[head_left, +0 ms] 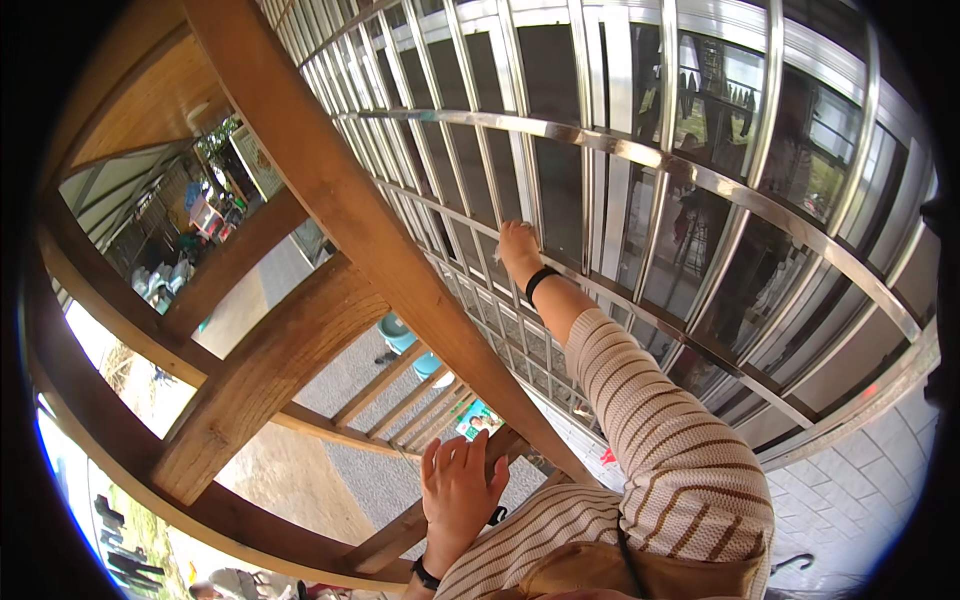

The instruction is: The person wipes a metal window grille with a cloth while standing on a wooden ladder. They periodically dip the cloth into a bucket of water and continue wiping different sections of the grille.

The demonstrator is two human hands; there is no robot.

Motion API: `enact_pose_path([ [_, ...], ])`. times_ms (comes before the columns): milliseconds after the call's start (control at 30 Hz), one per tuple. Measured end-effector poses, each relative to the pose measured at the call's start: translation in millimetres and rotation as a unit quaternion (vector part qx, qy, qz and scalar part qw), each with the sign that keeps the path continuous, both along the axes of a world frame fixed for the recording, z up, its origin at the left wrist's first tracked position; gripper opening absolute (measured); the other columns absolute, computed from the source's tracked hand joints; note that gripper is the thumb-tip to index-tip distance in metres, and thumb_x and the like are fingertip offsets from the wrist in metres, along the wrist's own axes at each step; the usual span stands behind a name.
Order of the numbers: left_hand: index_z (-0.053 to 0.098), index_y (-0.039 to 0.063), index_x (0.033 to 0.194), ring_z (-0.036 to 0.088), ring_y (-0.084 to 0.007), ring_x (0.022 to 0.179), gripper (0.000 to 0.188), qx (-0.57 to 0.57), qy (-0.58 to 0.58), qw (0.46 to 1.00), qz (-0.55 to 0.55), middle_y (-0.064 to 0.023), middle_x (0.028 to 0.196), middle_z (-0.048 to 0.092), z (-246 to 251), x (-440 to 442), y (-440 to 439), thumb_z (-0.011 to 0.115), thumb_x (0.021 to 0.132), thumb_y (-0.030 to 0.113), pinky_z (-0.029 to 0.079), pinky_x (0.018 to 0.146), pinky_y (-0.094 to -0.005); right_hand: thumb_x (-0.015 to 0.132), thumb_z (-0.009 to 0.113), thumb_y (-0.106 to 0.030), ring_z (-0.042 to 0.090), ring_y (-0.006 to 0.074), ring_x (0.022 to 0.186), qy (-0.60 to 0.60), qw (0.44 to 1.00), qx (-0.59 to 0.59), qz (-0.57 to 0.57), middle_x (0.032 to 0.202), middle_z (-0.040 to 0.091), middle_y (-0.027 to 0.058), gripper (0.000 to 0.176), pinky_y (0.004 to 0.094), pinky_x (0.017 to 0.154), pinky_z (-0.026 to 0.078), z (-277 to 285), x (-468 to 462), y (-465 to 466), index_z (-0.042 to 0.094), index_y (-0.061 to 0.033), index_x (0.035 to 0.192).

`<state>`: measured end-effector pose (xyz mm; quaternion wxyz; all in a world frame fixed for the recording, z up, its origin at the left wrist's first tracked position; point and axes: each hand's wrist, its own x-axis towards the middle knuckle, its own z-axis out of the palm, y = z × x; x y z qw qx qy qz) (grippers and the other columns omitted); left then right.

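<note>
Stainless steel window bars (652, 157) fill the upper right of the view, in front of sliding glass panes (720, 97). My right hand (519, 247) is closed at a vertical bar near the middle, with a bit of whitish material showing at its edge; what it is I cannot tell. A black band circles that wrist. Lower down, my left hand (459, 480) rests with fingers spread on a wooden rail (502, 448) of a brown timber frame. A dark band sits on the left wrist too.
A thick wooden post (360, 195) runs diagonally beside the bars, joined to a curved wooden brace (277, 367). Through the frame show blue-green containers (397, 334) on grey ground and a person (240, 585) at the bottom. A tiled wall (855, 472) lies at the lower right.
</note>
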<state>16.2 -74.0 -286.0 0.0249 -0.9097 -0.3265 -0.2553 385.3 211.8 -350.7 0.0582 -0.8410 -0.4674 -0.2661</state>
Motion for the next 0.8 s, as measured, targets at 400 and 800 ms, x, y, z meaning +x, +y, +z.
enact_pose_path([
  [400, 0.067, 0.004, 0.114, 0.063, -0.0257, 0.099, 0.036, -0.047, -0.056, 0.996, -0.058, -0.0090, 0.094, 0.068, 3, -16, 5, 0.070, 0.090, 0.031, 0.040, 0.104, -0.0458, 0.092, 0.051, -0.018, 0.034, 0.0407, 0.138, -0.320, 0.946, -0.053, 0.007, 0.145, 0.042, 0.0225, 0.052, 0.0516, 0.115, 0.029, -60, -5, -66, 0.051, 0.0041, 0.139],
  [800, 0.066, 0.006, 0.115, 0.064, -0.0287, 0.096, 0.033, -0.064, -0.024, 0.997, -0.033, -0.0099, 0.096, 0.069, 8, -5, 3, 0.069, 0.089, 0.027, 0.043, 0.101, -0.0458, 0.086, 0.060, -0.007, 0.058, 0.0398, 0.108, 0.278, 0.915, -0.021, 0.293, 0.118, 0.058, 0.0248, 0.034, 0.0456, 0.093, 0.049, 1, -46, -74, 0.058, 0.0046, 0.118],
])
